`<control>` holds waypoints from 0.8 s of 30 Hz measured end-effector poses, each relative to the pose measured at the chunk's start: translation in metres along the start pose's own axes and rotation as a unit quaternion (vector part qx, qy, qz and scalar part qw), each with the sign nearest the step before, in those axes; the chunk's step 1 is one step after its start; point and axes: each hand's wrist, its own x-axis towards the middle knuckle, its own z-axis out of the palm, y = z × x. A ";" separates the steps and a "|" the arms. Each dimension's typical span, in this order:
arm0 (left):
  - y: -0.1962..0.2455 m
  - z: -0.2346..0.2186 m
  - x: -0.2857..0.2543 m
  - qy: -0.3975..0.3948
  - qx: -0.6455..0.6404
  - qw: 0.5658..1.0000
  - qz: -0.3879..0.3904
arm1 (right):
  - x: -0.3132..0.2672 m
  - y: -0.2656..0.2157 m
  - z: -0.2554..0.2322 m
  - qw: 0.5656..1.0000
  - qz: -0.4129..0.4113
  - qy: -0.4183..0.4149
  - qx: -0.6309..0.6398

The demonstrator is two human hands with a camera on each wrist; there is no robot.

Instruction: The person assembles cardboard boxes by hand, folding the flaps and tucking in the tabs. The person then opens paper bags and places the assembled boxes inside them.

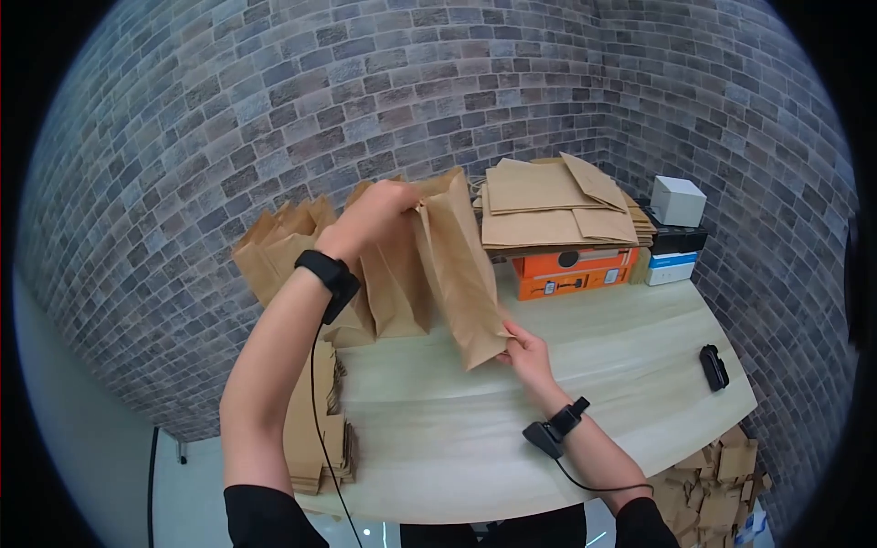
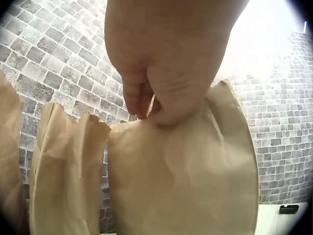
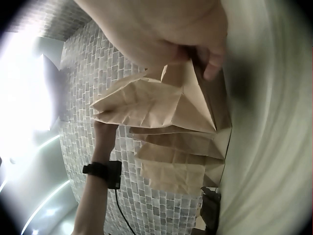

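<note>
A brown paper bag, tall and opened out, stands tilted over the table between my hands. My left hand pinches its upper edge; in the left wrist view thumb and fingers close over the rim of the paper bag. Low on its right side, my right hand pinches the bottom corner, just above the tabletop. The right wrist view shows creased folds along the side of the bag. Just left of it, more opened paper bags stand in a row, partly hidden by my left arm.
Flat folded paper bags lie stacked at the table's left edge. More flat brown paper pieces rest on an orange box at the back, beside a white box. A black device lies at right; brown scraps lie below.
</note>
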 end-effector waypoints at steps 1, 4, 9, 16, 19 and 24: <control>-0.006 -0.001 0.002 -0.006 0.024 1.000 0.007 | 0.007 0.003 0.003 1.000 0.002 0.003 0.006; -0.019 0.001 0.009 0.000 0.069 0.997 0.019 | 0.035 0.023 0.011 1.000 0.000 0.015 -0.009; -0.031 0.001 0.015 -0.023 0.143 0.989 -0.022 | 0.081 0.058 0.021 0.971 -0.078 0.078 -0.214; -0.042 0.016 0.013 -0.097 0.191 0.967 -0.136 | 0.087 0.053 0.031 0.867 -0.165 0.132 -0.452; -0.047 0.020 0.015 -0.095 0.156 0.972 -0.149 | 0.079 0.058 0.039 0.844 -0.183 0.165 -0.476; 0.018 -0.045 -0.011 0.067 0.118 0.988 -0.068 | 0.074 0.057 0.035 0.819 -0.184 0.127 -0.528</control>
